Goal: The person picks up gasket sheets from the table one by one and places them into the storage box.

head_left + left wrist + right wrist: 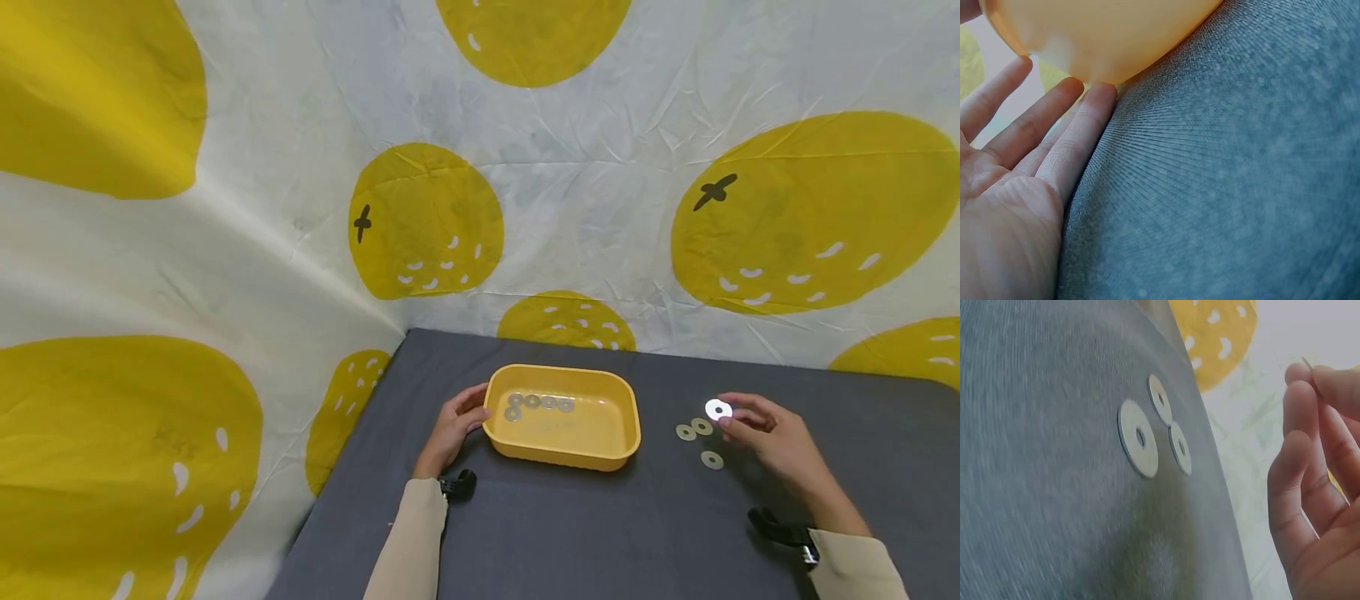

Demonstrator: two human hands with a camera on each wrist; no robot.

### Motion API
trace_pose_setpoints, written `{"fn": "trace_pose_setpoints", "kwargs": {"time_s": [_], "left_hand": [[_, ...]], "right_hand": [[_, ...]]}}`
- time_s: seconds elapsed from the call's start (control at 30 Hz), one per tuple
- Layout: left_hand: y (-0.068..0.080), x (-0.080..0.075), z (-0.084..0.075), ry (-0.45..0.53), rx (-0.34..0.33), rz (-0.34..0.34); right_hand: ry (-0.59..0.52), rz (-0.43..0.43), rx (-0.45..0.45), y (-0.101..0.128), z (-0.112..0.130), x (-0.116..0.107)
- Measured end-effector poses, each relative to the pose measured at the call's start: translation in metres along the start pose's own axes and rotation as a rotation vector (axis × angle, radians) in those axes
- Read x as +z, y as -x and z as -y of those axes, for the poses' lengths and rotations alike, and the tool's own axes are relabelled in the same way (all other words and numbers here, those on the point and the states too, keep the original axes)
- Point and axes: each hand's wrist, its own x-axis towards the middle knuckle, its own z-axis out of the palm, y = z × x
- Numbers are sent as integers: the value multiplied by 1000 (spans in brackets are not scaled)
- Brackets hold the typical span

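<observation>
A shallow yellow plastic tray point(570, 454) sits on the dark cloth, with several flat metal washers point(549, 402) lying inside toward its back left. My left hand point(452, 425) holds the tray's left end. Its fingertips point(1099, 94) touch the outer wall, while the thumb is at the rim. Right of the tray, my right hand point(776, 437) pinches one bright washer point(710, 407) between thumb and fingers, raised above the cloth. Only the thin edge of this washer point(1307, 363) shows in the right wrist view. Three loose washers point(1127, 440) lie below that hand, two of them close together.
A dark grey cloth point(555, 533) covers the table. Behind and to the left hangs a white sheet point(577, 225) with large yellow fruit prints, meeting the table's edges. Black straps point(459, 485) with cameras sit on both wrists, below beige sleeves.
</observation>
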Motion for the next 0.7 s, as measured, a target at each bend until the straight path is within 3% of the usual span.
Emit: {"fn": "trace_pose_setpoints", "kwargs": {"time_s": [0.27, 0.7], "left_hand": [[0, -1, 2, -8, 19, 2], [3, 3, -2, -22, 11, -13]], "right_hand": [[-27, 0, -8, 0, 6, 11], [-168, 31, 101, -3, 22, 31]]}}
